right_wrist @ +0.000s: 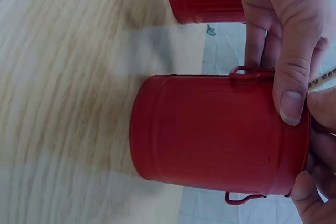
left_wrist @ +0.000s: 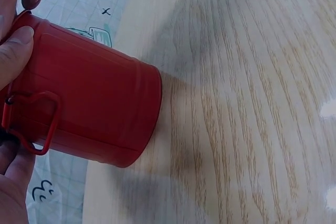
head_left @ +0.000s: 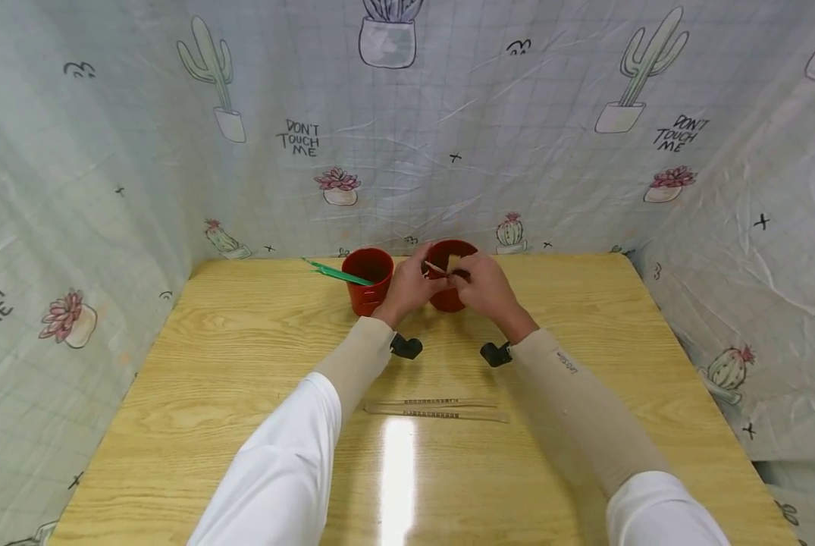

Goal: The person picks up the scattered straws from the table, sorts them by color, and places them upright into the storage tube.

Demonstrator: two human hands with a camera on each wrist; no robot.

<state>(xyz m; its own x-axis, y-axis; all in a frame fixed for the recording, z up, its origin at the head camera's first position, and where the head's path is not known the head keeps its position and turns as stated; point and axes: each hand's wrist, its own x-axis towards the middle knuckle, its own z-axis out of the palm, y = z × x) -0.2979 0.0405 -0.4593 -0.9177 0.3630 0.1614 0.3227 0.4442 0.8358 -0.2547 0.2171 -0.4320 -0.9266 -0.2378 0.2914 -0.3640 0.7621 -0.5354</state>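
Two red buckets stand at the back of the table. My left hand (head_left: 410, 284) grips the rim of the right bucket (right_wrist: 220, 135), thumb on its outer wall and fingers round by the wire handle (left_wrist: 52, 124). At the same rim is my right hand (head_left: 485, 284), its fingers curled over the mouth. A thin tan strip with printed marks (right_wrist: 323, 80) juts out from between the hands, its end at my right fingertips; the fingers hide the rest. The left bucket (head_left: 362, 303) has slim green sticks (head_left: 342, 274) leaning out over its rim.
Two thin tan strips with dark printed marks (head_left: 441, 415) lie side by side across the table's middle. A cloth with cactus drawings (head_left: 393, 129) hangs behind the wooden table (head_left: 257, 341) and along both sides, close behind the buckets.
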